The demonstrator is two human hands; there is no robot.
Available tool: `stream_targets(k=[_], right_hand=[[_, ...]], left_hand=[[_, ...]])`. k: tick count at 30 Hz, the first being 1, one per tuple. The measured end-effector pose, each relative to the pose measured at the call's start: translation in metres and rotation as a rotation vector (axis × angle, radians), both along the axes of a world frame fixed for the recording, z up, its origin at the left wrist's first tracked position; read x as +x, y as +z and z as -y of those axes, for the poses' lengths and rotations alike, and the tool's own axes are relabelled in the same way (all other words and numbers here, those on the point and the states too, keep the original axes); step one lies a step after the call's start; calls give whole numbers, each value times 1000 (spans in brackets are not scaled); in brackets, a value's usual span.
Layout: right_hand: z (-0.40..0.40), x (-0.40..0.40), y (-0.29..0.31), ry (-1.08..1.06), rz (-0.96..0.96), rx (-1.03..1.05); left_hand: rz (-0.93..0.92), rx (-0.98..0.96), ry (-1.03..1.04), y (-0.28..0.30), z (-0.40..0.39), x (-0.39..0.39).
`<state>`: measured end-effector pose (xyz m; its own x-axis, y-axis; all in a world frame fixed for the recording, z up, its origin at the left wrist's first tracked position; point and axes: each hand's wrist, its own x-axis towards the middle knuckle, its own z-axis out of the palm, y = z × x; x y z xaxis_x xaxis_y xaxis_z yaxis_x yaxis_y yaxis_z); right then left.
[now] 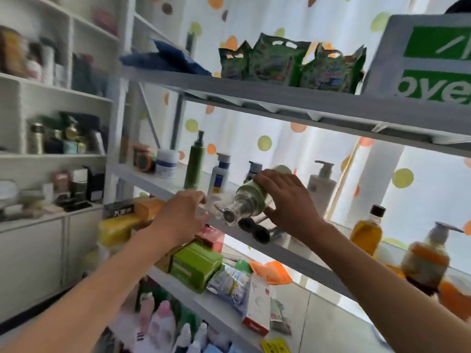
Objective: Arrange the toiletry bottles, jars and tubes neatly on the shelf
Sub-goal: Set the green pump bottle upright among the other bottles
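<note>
Two hands at the shelf (163, 183): right hand (283, 192) grips the tilted green-labelled bottle (251, 197) above its front edge, left hand (183, 212) pinches something clear, unidentifiable; recommend standing the bottle upright among neighbours.

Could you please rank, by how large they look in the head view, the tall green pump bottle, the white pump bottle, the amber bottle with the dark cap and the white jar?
1. white pump bottle
2. tall green pump bottle
3. amber bottle, though it stands nearer the camera, so unsure
4. white jar
</note>
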<state>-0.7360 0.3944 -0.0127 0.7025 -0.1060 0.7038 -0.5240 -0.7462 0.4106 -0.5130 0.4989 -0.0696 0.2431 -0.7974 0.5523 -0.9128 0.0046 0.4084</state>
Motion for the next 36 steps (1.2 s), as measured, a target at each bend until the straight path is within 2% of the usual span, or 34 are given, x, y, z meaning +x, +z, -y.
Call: stream_targets(k=[9,16,21,27,32,36], right_hand=[[21,148,-27,131,-145,31],[69,225,-55,116,-115,69],[102,263,-62,72,-59,131],[127,285,-72,-31,-94,171],[143,296,-82,-140,-98,218],[159,308,-82,-229,-84,270]], left_hand=[[14,120,161,-14,14,144],[24,184,170,-16,70,227],[42,275,77,-17,116,263],[-26,307,-73,-33,163,298],[0,322,-161,-43,200,304],[89,347,-215,-51,229,308]])
